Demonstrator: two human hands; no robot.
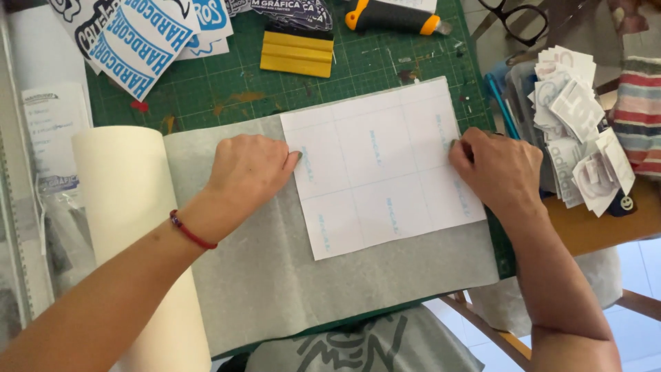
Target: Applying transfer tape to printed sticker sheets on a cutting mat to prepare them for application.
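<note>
A person presses a white gridded sheet (382, 165) flat onto a length of translucent film (275, 269) unrolled from a cream roll (127, 207) across a green cutting mat (227, 83) on the counter. The left hand (249, 169), a red cord bracelet (191, 231) at its wrist, rests on the film with its grip closed to a loose fist, fingertips touching the sheet's left edge. The right hand (499, 169) lies on the sheet's right edge, its grip curled shut, fingertips pinning the paper; whether it pinches anything cannot be told. The sheet lies between the two grips, touching both. Beyond the left grip sit a yellow squeegee (297, 53) and blue-and-white printed stickers (141, 34); beyond the right, an orange-and-black utility knife (394, 15). Just outside the right grip is a heap of cut white decals (578, 117).
</note>
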